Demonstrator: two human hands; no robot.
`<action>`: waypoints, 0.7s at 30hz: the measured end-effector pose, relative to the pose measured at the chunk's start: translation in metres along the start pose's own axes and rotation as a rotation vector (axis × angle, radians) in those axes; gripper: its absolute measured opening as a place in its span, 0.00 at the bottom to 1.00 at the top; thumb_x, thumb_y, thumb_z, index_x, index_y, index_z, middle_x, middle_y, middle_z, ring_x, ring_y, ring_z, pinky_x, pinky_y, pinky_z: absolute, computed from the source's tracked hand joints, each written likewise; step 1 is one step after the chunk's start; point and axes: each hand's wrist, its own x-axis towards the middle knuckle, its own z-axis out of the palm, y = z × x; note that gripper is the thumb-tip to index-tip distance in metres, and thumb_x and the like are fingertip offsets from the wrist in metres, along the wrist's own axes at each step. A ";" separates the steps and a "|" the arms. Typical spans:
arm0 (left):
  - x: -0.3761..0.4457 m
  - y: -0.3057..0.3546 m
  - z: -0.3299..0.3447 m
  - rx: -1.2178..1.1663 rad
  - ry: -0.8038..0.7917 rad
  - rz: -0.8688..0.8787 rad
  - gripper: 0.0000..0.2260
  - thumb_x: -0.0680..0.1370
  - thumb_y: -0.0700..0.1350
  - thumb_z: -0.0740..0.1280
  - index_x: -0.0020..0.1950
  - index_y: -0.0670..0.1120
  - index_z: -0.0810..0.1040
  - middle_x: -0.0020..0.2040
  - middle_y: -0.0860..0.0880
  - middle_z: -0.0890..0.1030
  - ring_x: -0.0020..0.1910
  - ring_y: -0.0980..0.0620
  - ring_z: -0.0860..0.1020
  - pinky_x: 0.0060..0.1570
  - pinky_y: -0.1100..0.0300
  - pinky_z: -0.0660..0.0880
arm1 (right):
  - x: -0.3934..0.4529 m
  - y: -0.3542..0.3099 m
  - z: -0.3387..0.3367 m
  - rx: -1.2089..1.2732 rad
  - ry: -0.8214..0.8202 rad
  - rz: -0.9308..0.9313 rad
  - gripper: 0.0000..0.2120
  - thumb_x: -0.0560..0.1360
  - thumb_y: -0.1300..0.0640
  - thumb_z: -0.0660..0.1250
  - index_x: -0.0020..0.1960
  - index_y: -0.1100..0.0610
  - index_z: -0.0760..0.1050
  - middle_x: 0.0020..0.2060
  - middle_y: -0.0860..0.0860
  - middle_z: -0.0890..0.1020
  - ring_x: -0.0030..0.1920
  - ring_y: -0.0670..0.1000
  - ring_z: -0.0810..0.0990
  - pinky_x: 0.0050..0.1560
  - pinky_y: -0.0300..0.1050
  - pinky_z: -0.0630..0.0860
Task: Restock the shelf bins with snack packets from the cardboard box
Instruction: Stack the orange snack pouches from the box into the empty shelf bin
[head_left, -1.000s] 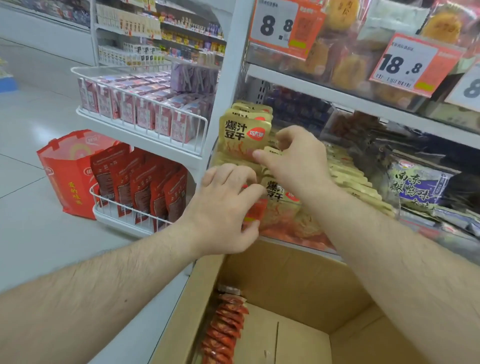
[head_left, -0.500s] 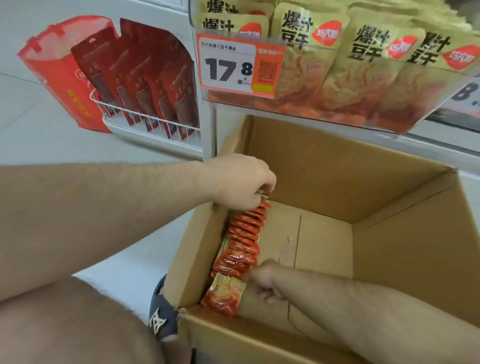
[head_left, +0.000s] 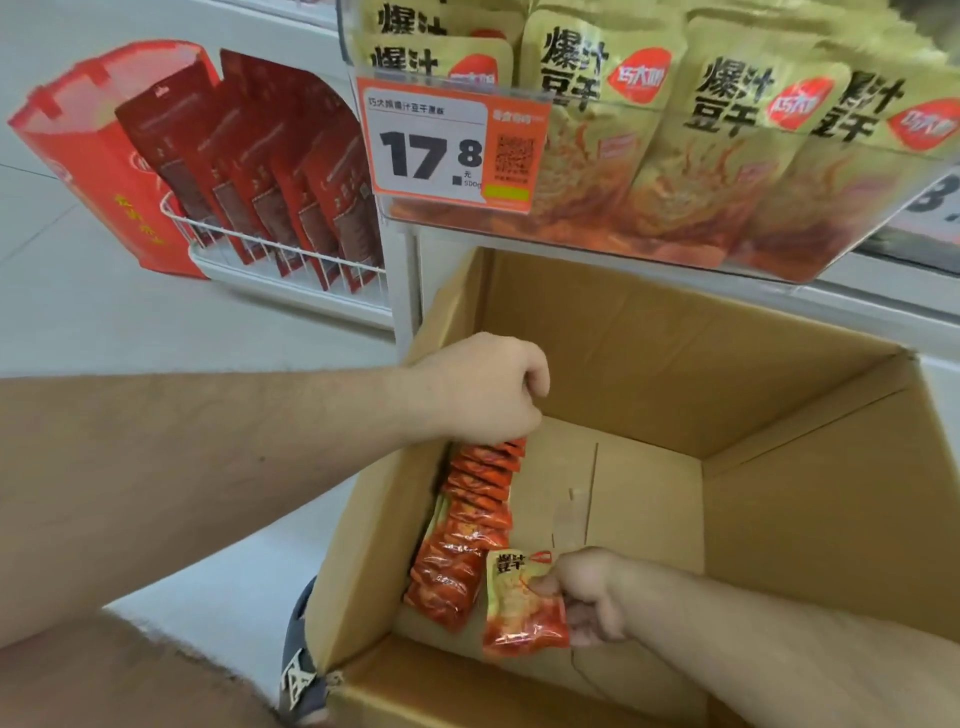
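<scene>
An open cardboard box (head_left: 675, 364) stands on the floor below the shelf bin (head_left: 649, 244). A row of orange-red snack packets (head_left: 475, 514) stands along the box's left wall. My left hand (head_left: 488, 389) is closed at the far end of that row, on the tops of the packets. My right hand (head_left: 587, 597) is low at the near end and grips one yellow-orange snack packet (head_left: 519, 608), turned with its face up. The clear bin above holds several yellow packets of the same kind (head_left: 727, 119).
An orange price tag reading 17.8 (head_left: 441, 150) hangs on the bin front. To the left, a white wire rack (head_left: 270, 260) holds dark red packets beside a red carton (head_left: 88, 156) on the tiled floor. My knee and shoe (head_left: 301, 670) are beside the box.
Both hands left the shelf bin and dropped into the box. In the last half second my right hand has pulled one packet away from the row's near end.
</scene>
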 end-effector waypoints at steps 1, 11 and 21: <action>-0.002 0.002 -0.002 -0.044 -0.004 -0.063 0.12 0.76 0.45 0.67 0.59 0.50 0.77 0.48 0.55 0.80 0.49 0.54 0.78 0.47 0.60 0.76 | -0.010 -0.002 -0.008 0.091 -0.007 -0.031 0.04 0.77 0.63 0.68 0.52 0.61 0.77 0.41 0.56 0.86 0.45 0.55 0.84 0.55 0.53 0.79; -0.013 0.007 -0.012 -0.289 0.039 -0.353 0.37 0.71 0.40 0.74 0.76 0.53 0.60 0.53 0.49 0.76 0.47 0.48 0.79 0.48 0.54 0.81 | -0.064 -0.091 -0.002 0.486 -0.448 -0.534 0.24 0.69 0.58 0.71 0.64 0.61 0.76 0.58 0.61 0.80 0.57 0.60 0.80 0.64 0.57 0.73; -0.004 -0.005 -0.023 -0.065 0.123 -0.269 0.23 0.76 0.39 0.69 0.66 0.60 0.72 0.55 0.54 0.73 0.48 0.52 0.77 0.38 0.59 0.79 | 0.068 -0.155 -0.013 0.058 0.579 -0.449 0.18 0.71 0.54 0.69 0.59 0.58 0.76 0.46 0.54 0.81 0.44 0.56 0.78 0.35 0.43 0.73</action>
